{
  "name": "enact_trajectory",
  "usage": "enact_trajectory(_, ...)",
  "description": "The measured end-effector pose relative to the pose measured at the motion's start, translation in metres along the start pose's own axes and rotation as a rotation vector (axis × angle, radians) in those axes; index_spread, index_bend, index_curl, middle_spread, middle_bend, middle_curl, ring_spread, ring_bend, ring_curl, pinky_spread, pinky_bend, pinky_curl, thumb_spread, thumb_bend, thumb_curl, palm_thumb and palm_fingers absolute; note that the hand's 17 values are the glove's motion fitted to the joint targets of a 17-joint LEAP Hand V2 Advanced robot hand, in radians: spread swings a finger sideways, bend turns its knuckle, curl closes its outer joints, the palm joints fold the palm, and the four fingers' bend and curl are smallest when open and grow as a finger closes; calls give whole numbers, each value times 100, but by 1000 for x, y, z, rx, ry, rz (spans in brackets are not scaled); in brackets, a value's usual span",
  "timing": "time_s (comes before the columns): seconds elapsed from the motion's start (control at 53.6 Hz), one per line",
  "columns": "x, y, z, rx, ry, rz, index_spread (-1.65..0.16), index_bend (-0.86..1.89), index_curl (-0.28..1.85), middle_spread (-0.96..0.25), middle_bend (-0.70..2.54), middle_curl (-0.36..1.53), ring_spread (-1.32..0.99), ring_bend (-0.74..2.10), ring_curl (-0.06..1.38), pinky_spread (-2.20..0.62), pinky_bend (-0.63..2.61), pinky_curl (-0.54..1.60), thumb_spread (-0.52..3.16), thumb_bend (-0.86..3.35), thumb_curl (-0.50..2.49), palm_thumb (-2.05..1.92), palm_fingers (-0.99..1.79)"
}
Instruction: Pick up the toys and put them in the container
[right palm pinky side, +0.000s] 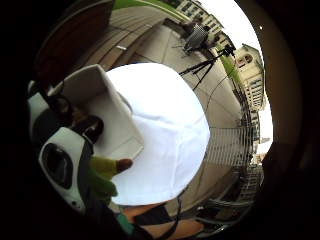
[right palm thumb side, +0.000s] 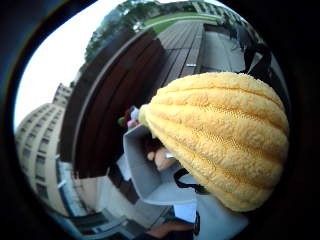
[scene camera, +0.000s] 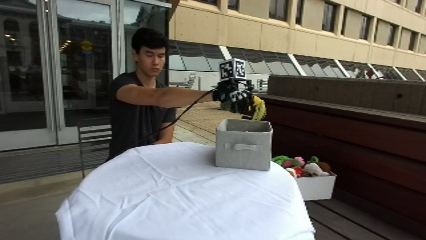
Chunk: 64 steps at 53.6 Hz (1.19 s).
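A round table draped in a white cloth (scene camera: 180, 195) is filling the foreground, and one grey fabric container with a sewn handle (scene camera: 243, 144) is standing near its far edge. Above that box's open top, a person's black-gloved right hand (scene camera: 234, 96) is hovering at the end of an outstretched arm, fingers curled round one yellow ribbed plush toy shaped like a squash (scene camera: 257, 108). The thumb-side palm view is showing the same toy (right palm thumb side: 220, 140) pressed close against the palm, with the container's grey wall (right palm thumb side: 137, 165) below it and at least one item already lying inside, too dim to name.

The step in hand appears to be the drop: the toy is being carried over the box and is not yet inside it. The next move probably calls for lowering the hand a little over the opening and uncurling the fingers so the squash is falling within the walls, not onto the rim.

Just behind the table, one white bin (scene camera: 316, 186) is resting on a dark wooden bench (scene camera: 359, 140), holding a heap of small plush toys (scene camera: 301, 165) in green, pink, white and brown; roughly half a dozen seem to be waiting there, though the exact count cannot be told.
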<state>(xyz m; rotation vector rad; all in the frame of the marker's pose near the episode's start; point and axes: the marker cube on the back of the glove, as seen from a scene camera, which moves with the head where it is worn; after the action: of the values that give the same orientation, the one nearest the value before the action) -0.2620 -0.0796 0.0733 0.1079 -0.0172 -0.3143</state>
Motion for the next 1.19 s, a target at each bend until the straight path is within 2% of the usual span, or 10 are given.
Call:
enact_trajectory(0.075,-1,5,6,-24,23,-1,-41,17,68,-39,80,66,-40,115,46,-45,87,39,71,-2,86,63,112)
enact_trajectory(0.131,-2,9,6,-43,18,-13,-40,18,69,-38,74,64,-39,116,45,-44,84,38,88,-11,76,39,110)
enact_trajectory(0.186,1,11,3,-55,6,-19,-38,10,69,-30,37,55,-35,114,46,-41,104,45,88,-23,63,1,66)
enact_trajectory(0.224,4,13,0,-54,13,-19,-38,15,71,-29,36,55,-35,116,47,-40,105,45,91,-14,60,-2,74)
enact_trajectory(0.242,6,14,-3,-51,23,-19,-38,8,67,-26,26,51,-33,112,44,-38,110,45,89,-17,57,-11,58)
enact_trajectory(0.298,16,20,-13,-39,63,-15,-37,3,63,-22,19,50,-29,103,42,-31,120,49,87,-18,51,-20,29)
enact_trajectory(0.41,61,30,-28,-39,93,19,-38,15,59,-18,24,49,-26,81,35,-19,118,47,86,-17,41,-23,6)
enact_trajectory(0.541,120,48,-33,-23,95,98,-38,19,56,-16,25,49,-25,66,27,-11,112,42,86,-16,32,-23,1)
enact_trajectory(0.82,241,95,-27,50,114,213,-38,19,54,-16,22,47,-26,58,24,-6,104,36,90,-14,20,-21,7)
enact_trajectory(1.193,251,115,-29,49,112,193,-38,19,52,-16,19,46,-29,56,24,-5,97,33,92,-13,12,-19,12)
